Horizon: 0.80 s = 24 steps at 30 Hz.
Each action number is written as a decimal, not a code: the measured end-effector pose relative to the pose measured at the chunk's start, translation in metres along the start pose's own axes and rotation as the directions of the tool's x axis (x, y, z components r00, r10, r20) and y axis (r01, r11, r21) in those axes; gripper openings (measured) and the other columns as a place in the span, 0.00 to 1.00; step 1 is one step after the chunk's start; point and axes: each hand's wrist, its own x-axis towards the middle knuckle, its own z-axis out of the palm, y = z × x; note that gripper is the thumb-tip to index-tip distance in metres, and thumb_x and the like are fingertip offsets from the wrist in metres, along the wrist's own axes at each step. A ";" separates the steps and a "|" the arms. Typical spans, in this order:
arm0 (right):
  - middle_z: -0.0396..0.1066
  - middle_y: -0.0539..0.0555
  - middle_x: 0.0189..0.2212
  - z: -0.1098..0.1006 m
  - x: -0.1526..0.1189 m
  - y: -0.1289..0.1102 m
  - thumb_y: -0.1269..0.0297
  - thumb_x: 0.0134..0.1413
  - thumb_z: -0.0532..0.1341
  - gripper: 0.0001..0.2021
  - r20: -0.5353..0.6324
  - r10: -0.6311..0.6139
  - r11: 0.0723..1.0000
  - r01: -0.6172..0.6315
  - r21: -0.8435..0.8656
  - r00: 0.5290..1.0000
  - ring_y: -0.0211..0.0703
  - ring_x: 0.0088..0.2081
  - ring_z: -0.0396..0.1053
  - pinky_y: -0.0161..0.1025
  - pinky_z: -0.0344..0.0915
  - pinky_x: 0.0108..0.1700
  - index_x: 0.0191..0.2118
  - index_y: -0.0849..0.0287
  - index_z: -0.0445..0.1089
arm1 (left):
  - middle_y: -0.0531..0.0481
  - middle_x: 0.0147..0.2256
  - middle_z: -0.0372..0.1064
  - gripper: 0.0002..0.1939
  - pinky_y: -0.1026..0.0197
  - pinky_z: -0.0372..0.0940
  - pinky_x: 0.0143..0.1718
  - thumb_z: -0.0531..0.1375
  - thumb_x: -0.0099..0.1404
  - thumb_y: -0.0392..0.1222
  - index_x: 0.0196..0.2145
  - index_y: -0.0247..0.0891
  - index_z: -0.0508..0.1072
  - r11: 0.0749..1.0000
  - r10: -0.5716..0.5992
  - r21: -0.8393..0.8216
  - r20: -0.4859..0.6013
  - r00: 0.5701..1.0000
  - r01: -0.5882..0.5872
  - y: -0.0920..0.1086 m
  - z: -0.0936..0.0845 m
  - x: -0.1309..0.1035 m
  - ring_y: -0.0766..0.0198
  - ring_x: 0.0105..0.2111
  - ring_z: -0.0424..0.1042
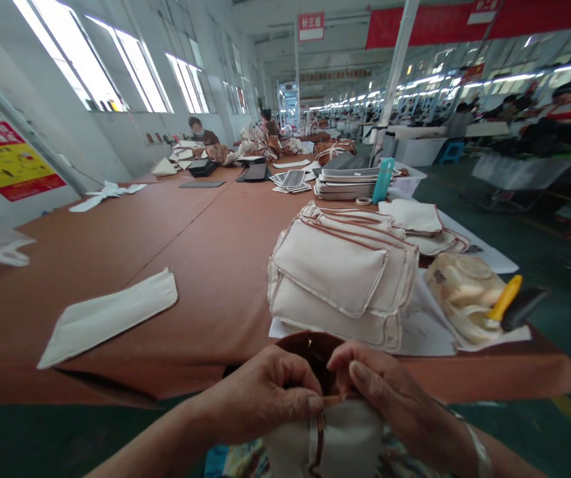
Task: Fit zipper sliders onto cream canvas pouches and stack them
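Cream fabric pouch (pixel 352 431): bottom centre of frame, between your hands, centre seam running up-frame | your left hand (pixel 270 392) pinches its brown edge | your right hand (pixel 390 382) curls alongside, grip unclear

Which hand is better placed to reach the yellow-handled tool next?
Likely the right hand: it is nearer the yellow-handled tool. The left hand, farther away, pinches the cream-and-brown piece.
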 end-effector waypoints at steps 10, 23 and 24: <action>0.56 0.48 0.23 -0.003 0.010 -0.005 0.50 0.60 0.58 0.21 0.195 -0.099 0.986 0.069 0.154 0.976 0.34 0.25 0.52 0.33 0.49 0.26 0.25 0.63 0.64 | 0.54 0.22 0.59 0.19 0.69 0.46 0.20 0.67 0.57 0.52 0.28 0.30 0.71 0.970 0.160 -0.192 0.036 0.986 -0.151 0.001 0.013 -0.006 0.73 0.21 0.52; 0.54 0.46 0.22 -0.009 0.022 -0.014 0.44 0.59 0.58 0.23 0.248 -0.037 0.989 0.000 0.147 0.968 0.32 0.23 0.50 0.31 0.48 0.23 0.26 0.61 0.63 | 0.53 0.22 0.60 0.20 0.70 0.50 0.21 0.67 0.56 0.53 0.25 0.33 0.67 0.948 0.216 -0.224 -0.060 0.975 -0.224 -0.009 0.015 -0.001 0.72 0.20 0.54; 0.53 0.45 0.21 -0.005 0.025 -0.013 0.44 0.58 0.59 0.23 0.238 -0.078 0.992 0.050 0.120 0.968 0.32 0.23 0.50 0.31 0.48 0.23 0.25 0.61 0.61 | 0.53 0.22 0.61 0.21 0.70 0.50 0.21 0.67 0.57 0.54 0.25 0.33 0.68 0.949 0.223 -0.213 -0.072 0.972 -0.234 -0.009 0.017 -0.001 0.72 0.21 0.55</action>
